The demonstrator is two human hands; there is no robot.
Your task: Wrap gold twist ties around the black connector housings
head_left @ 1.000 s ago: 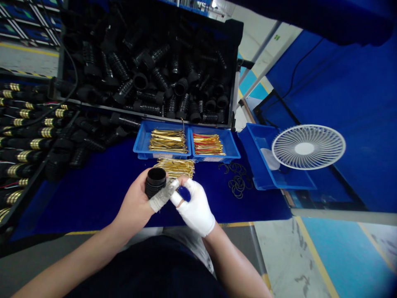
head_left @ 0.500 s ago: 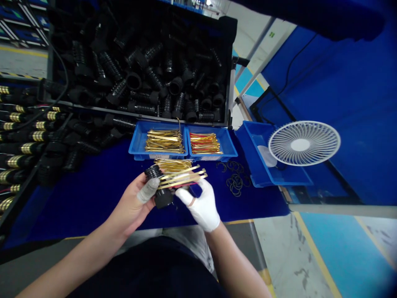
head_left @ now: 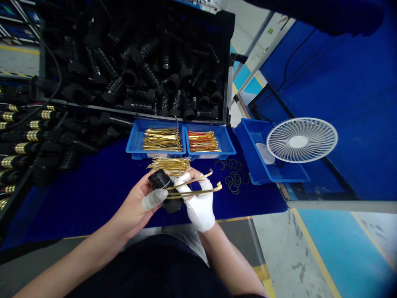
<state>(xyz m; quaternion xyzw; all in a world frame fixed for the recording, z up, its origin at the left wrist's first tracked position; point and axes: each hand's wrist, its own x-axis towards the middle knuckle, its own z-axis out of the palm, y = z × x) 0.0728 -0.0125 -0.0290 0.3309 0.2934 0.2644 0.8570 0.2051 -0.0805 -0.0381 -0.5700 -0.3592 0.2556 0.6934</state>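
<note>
My left hand, with a grey cover on its thumb, grips a black ribbed cylinder at a tilt. Under that thumb, several long brass strips lie across the cylinder, their bent ends pointing right. My right hand, in a white glove with some bare fingertips, is closed against the cylinder's right side, behind the strips. What its fingers pinch is hidden. Just beyond both hands a loose pile of brass strips rests on the blue cloth.
Two blue bins hold brass strips and red-marked strips. Behind them stands a big black crate of ribbed cylinders. Black rings lie at right, near a white fan and a blue tray. Brass-banded black parts fill the left.
My right hand has shifted its fingers up and inward against the cylinder. The cylinder has tilted and moved slightly right, and the brass strips now spread farther right. The view has shifted slightly.
</note>
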